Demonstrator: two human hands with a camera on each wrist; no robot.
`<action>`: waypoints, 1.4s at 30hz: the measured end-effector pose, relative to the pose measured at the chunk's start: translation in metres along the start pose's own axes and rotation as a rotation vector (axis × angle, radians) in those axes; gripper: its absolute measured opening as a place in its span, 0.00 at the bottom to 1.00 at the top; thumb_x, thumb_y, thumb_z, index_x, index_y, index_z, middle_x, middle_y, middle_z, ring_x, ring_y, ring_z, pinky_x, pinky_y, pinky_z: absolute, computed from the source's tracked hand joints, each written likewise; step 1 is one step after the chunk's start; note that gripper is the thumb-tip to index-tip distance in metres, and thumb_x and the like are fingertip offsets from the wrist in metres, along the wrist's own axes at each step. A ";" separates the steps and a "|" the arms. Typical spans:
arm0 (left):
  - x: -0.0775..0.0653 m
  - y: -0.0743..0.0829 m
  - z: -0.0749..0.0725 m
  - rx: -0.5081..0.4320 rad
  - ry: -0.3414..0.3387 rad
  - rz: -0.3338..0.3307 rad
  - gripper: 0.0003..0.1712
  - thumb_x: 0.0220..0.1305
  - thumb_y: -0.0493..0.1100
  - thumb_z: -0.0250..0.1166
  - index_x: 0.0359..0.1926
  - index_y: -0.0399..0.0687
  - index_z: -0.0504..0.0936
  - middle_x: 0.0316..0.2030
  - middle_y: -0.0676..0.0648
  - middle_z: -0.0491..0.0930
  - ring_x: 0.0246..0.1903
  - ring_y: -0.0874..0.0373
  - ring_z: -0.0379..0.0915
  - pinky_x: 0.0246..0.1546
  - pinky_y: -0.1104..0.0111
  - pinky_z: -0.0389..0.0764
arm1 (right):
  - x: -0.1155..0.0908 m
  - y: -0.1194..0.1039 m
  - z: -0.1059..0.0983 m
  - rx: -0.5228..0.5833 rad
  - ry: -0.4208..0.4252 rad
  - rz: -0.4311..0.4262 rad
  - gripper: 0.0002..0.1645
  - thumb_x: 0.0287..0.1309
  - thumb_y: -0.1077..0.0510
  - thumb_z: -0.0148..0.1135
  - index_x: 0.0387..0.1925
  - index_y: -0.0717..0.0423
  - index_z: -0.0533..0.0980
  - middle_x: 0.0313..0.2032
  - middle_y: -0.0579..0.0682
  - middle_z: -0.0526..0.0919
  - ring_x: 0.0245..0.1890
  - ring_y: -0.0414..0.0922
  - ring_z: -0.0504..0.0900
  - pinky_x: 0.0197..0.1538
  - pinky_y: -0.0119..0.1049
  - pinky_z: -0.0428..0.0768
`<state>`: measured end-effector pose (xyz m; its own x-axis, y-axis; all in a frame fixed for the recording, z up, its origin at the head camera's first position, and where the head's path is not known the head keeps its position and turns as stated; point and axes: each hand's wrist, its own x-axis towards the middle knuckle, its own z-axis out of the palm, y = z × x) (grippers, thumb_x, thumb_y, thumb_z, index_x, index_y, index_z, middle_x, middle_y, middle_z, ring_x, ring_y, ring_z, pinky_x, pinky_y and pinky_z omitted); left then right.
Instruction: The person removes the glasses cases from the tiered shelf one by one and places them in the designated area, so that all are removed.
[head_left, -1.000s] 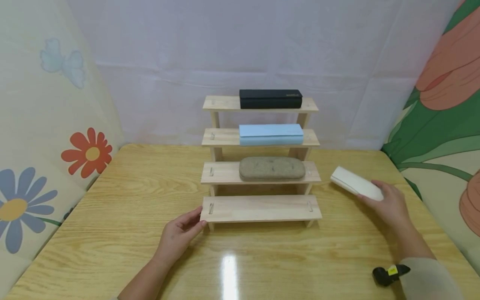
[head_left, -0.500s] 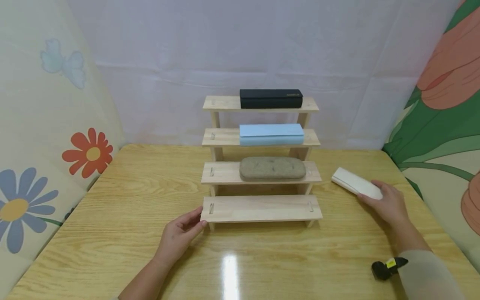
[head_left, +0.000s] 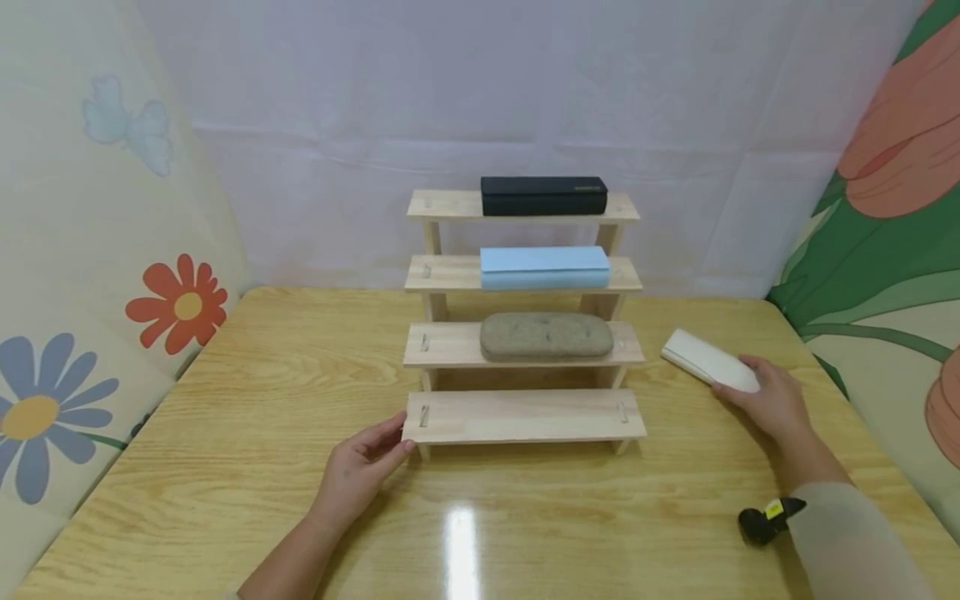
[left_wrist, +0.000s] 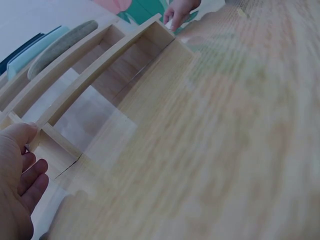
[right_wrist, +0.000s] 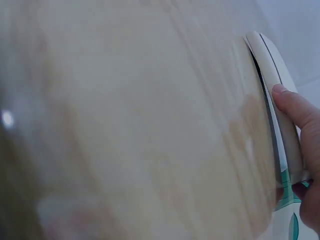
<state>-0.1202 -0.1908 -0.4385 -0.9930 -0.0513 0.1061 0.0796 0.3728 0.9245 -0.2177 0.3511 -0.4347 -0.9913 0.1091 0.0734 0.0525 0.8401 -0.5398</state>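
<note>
A four-step wooden display stand [head_left: 517, 417] stands mid-table. My left hand [head_left: 357, 471] pinches the left end of its lowest board, thumb at the front edge, as the left wrist view also shows. At the right, my right hand [head_left: 772, 400] grips the near end of a white glasses case [head_left: 708, 360], thumb along its side in the right wrist view. The case lies slanted, close over the tabletop. On the stand's upper boards sit a black glasses case [head_left: 543, 197], a light blue glasses case [head_left: 544, 268] and a grey-brown rounded case [head_left: 546, 336]. The lowest board is bare.
The wood-grain table [head_left: 300, 350] ends at a pale cloth backdrop [head_left: 360, 100]. Flower-printed panels [head_left: 900, 275] flank both sides. A black device with a yellow label [head_left: 771, 518] is at the right sleeve.
My right hand and the white glasses case have shifted very slightly left and away from me. The left hand keeps its hold on the stand's lowest board.
</note>
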 end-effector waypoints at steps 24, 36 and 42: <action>0.001 0.000 0.002 -0.008 -0.002 -0.018 0.24 0.61 0.39 0.69 0.58 0.39 0.79 0.55 0.39 0.81 0.44 0.77 0.76 0.45 0.82 0.80 | 0.004 0.004 0.000 0.000 0.000 -0.024 0.49 0.59 0.42 0.65 0.66 0.74 0.60 0.63 0.78 0.64 0.61 0.73 0.61 0.62 0.68 0.63; 0.001 0.000 -0.001 0.022 -0.001 -0.036 0.25 0.62 0.41 0.69 0.59 0.39 0.78 0.56 0.39 0.81 0.44 0.77 0.75 0.45 0.83 0.79 | -0.019 0.020 -0.005 0.114 0.010 0.078 0.54 0.62 0.41 0.63 0.70 0.75 0.52 0.64 0.80 0.59 0.62 0.72 0.62 0.61 0.66 0.67; 0.001 -0.001 -0.001 0.040 0.001 -0.032 0.25 0.62 0.42 0.69 0.59 0.40 0.78 0.56 0.39 0.81 0.44 0.77 0.75 0.46 0.83 0.78 | -0.022 0.022 -0.007 0.125 0.019 0.079 0.54 0.63 0.42 0.63 0.69 0.78 0.51 0.64 0.81 0.59 0.63 0.73 0.61 0.64 0.66 0.65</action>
<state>-0.1209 -0.1916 -0.4388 -0.9949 -0.0647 0.0777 0.0446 0.4081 0.9118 -0.1942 0.3705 -0.4423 -0.9821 0.1835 0.0416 0.1139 0.7558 -0.6448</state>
